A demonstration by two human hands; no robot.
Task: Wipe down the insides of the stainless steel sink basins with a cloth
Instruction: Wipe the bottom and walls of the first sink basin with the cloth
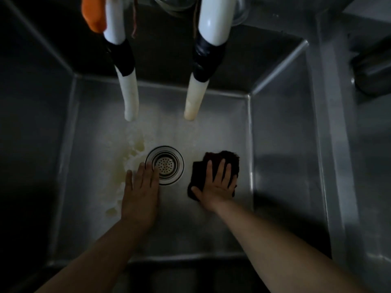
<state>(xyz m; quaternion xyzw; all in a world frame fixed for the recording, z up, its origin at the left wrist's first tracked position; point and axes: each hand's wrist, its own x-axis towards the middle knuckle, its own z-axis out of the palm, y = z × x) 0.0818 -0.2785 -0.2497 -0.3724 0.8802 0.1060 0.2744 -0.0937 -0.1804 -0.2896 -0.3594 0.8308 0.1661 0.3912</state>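
The fingers of the right hand lay straight and slightly spread, pressed flat on a dark cloth, with the thumb reaching out over the cloth's near left corner. The cloth sat crumpled on the floor of the sink basin, just right of the round drain strainer and apart from it. The left hand was also open, its fingers straight and close together, palm down on the basin floor; the fingertips reached the near left rim of the strainer. Both bare forearms came in from the bottom edge of the view.

To the left of the left hand, pale yellowish patches and foam spread over the steel, running back toward the far wall. Above the basin hung two white hoses, each wrapped with black tape partway along, their open ends hanging over the far part of the basin floor. An orange item hung beside the left hose at the top of the view. The steel walls of the basin rose on all sides, dim in low light.
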